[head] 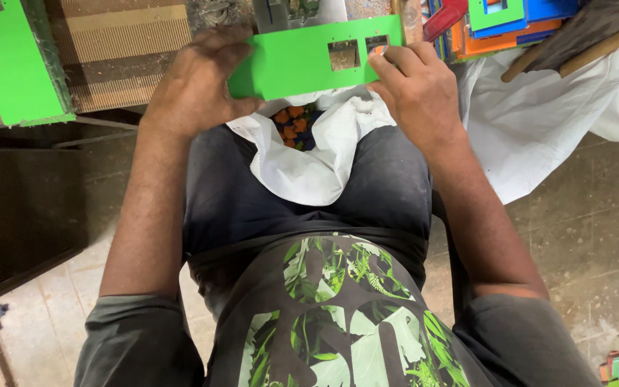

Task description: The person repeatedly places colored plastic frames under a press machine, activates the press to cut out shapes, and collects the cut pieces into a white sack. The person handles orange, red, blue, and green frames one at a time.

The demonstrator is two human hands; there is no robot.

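While the person sits with the camera looking down over their lap, both hands grip 1 flat green board [302,61] held level above the knees. Its long strip shape carries 2 rectangular cut-outs [343,54] side by side towards its right end. Clamped on the board's left end, the left hand [196,89] wraps its fingers over the top edge with the thumb beneath. Closed on the right end, the right hand [417,89] presses a fingertip at the second cut-out. Just under the board a white cloth bag [309,161] lies open on the dark trousers [388,186], showing small orange and dark pieces [291,125] inside. More white cloth [539,118] spreads to the right. Beyond the board, at the upper right, sits a stack of orange, blue and green panels [510,25]. Another green panel [12,61] stands at the upper left, beside a ribbed brown surface [120,50]
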